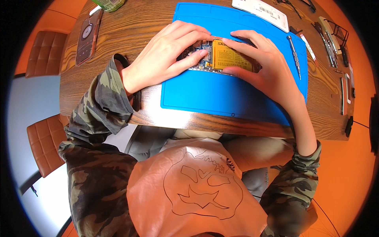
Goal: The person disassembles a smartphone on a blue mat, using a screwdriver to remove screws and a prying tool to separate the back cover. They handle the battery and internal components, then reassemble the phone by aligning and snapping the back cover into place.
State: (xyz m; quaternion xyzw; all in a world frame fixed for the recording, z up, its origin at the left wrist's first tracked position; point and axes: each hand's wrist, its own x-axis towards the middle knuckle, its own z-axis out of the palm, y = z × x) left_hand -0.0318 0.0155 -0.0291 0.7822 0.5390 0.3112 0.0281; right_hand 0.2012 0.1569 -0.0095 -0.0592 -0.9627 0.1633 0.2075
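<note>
An opened smartphone lies crosswise on a blue work mat (197, 96), its inside facing up. A yellow battery (231, 55) fills its right part, and a bare circuit board (204, 53) shows at its left part. My left hand (167, 53) grips the phone's left end, with the thumb over the circuit board and the fingers along the far edge. My right hand (270, 65) spans the right end, its thumb at the near edge and its fingers at the far edge and over the battery. Both palms hide the phone's ends.
A screwdriver (294, 57) lies on the mat's right side, below a white flat box (262, 14). Another phone (87, 37) rests on the wooden table (134, 39) at left, near a green package (108, 4). Several slim tools (327, 43) lie at far right. Brown chairs (46, 144) stand at left.
</note>
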